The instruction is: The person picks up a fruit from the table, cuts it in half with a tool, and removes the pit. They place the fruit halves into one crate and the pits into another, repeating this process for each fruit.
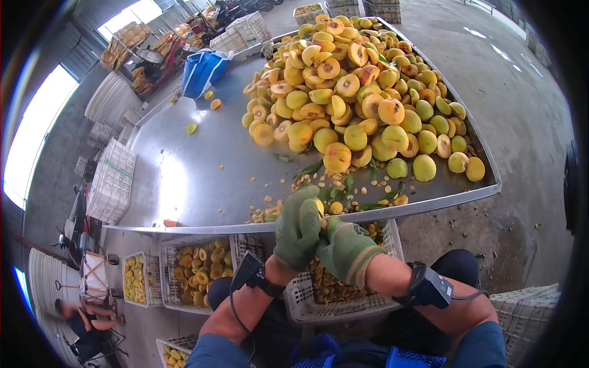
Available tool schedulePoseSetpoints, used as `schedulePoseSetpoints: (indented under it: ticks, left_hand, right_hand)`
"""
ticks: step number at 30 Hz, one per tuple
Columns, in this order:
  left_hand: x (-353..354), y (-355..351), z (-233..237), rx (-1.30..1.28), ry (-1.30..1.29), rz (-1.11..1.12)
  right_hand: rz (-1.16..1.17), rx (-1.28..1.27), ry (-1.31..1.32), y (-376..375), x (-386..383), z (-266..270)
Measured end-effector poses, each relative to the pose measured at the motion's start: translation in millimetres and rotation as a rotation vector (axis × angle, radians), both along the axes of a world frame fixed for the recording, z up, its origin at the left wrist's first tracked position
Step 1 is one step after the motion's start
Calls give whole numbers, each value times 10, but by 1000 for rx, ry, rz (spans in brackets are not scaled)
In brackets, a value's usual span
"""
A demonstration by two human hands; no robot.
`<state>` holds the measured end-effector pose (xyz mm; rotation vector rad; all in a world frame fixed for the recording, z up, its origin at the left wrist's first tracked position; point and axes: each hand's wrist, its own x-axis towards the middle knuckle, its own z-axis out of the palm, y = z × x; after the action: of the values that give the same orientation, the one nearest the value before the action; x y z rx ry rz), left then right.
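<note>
My left hand (297, 228), in a green knit glove, is closed round a yellow peach (319, 207), and only a small part of the fruit shows past the fingers. Against it is my right hand (348, 246), gloved alike, its fingers curled in; what they grip is hidden. Both hands are just in front of the metal table's edge, over a white crate (294, 303) of brown pits or scraps. Beyond them rises a large pile of peaches (343, 92), many cut in half, with loose pits (334, 178) and green leaves (310, 170) at its near side.
The raised rim (442, 200) of the metal table runs across in front of me. A blue bag (202, 73) stands at its far left. Crates of peach halves (202, 270) sit on the floor at left, and stacked white crates (111, 181) flank the table. A person (86, 325) sits at lower left.
</note>
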<state>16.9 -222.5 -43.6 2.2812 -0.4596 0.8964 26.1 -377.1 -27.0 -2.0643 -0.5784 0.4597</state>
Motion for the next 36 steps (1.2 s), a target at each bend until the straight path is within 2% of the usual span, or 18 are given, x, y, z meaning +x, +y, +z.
schedulePoseSetpoints:
  ticks: [2, 5, 8, 11, 14, 20, 23, 26, 29, 36]
  left_hand:
    - [-27, -83, 60, -321, 258, 15]
    - [6, -65, 211, -497, 523, 26]
    - [0, -22, 232, -439, 600, 29]
    - [-5, 20, 177, -343, 553, -9]
    - [-36, -39, 253, -522, 579, 28]
    - [-65, -88, 208, -425, 337, 46]
    - [-75, -62, 159, -369, 318, 39]
    - [-60, -97, 230, -515, 458, 36]
    - [-54, -94, 241, -556, 542, 17]
    - [-117, -172, 184, -437, 306, 56]
  right_hand:
    - [-10, -60, -83, -1, 6, -15]
    - [-23, -205, -209, -15, 71, 32]
    - [-15, -216, -227, -19, 71, -28]
    - [-33, -172, -176, 12, 45, -48]
    - [-55, -95, -113, 38, 11, -5]
    - [-52, 5, -59, 21, -39, 107]
    - [-44, 0, -71, 12, -35, 68]
    - [-68, -57, -125, 10, -24, 72]
    - [-65, -63, -119, 25, -2, -32]
    - [-22, 61, 72, -22, -58, 116]
